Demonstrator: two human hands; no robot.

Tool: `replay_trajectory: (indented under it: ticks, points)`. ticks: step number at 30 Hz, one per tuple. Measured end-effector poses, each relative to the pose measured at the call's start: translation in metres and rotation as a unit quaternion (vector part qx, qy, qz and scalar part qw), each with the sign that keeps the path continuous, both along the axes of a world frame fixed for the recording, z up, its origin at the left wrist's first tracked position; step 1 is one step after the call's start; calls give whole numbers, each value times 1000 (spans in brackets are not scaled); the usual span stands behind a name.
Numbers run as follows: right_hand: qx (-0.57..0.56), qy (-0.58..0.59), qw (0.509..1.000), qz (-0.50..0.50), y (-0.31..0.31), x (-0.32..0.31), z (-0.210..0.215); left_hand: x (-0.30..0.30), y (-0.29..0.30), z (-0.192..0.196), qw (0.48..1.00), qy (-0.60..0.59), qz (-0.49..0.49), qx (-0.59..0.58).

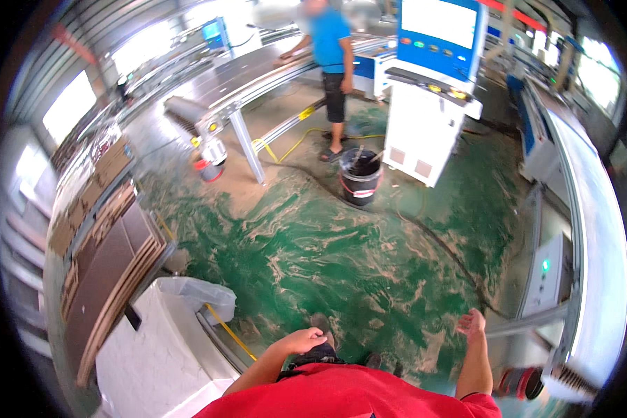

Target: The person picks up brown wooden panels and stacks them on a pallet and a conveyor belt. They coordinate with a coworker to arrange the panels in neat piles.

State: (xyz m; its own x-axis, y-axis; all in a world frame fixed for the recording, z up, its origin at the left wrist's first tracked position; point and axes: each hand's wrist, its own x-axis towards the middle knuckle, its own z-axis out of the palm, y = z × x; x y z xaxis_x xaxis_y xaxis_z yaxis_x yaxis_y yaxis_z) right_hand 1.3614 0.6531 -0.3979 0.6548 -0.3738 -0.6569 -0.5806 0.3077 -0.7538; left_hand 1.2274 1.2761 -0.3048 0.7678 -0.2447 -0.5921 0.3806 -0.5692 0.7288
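Note:
My left hand (pixel 304 341) hangs in front of my body, its fingers curled in loosely, and I see nothing in it. Below it are my dark shorts and one of my shoes (pixel 320 322). Out to the right, my right hand (pixel 471 322) is held away from my side with its fingers half bent and apart, holding nothing. The closest thing to that hand is the grey metal frame (pixel 536 322) of the long machine table on the right. Neither hand touches any object.
Left, stacked brown panels (pixel 111 265) stand behind a white wrapped stack (pixel 153 348). Ahead are a black bucket (pixel 360 182), a white-and-blue control cabinet (pixel 421 129) and a person in blue (pixel 331 49) by a conveyor table (pixel 237 73). A dark cable (pixel 435 240) crosses the dusty green floor.

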Motion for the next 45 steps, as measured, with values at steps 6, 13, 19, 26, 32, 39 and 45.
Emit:
replay_trajectory:
  ticks: [6, 13, 19, 26, 32, 39, 45]
  points:
    - [-88, -21, 983, 158, 164, 169, 42, 110, 61, 15, 996, -81, 45, 10]
    - [-71, 179, 901, 389, 323, 161, -32, 283, 153, 84, 978, -199, 44, -40]
    - [-78, 308, 903, 290, 328, 209, -63, 363, 246, 63, 984, -155, 77, -48]
    - [-105, 307, 907, 267, 414, 426, -118, 437, 369, 36, 984, -60, 168, 17]
    - [-194, 36, 799, 568, 716, 711, -145, 479, 484, 82, 913, -81, 397, -37]
    - [-6, -174, 737, 653, 1176, 790, 31, 473, 616, 71, 849, -34, 526, -31]
    - [-85, -284, 591, 750, 1314, 752, 22, 491, 795, 24, 847, -29, 531, 1]
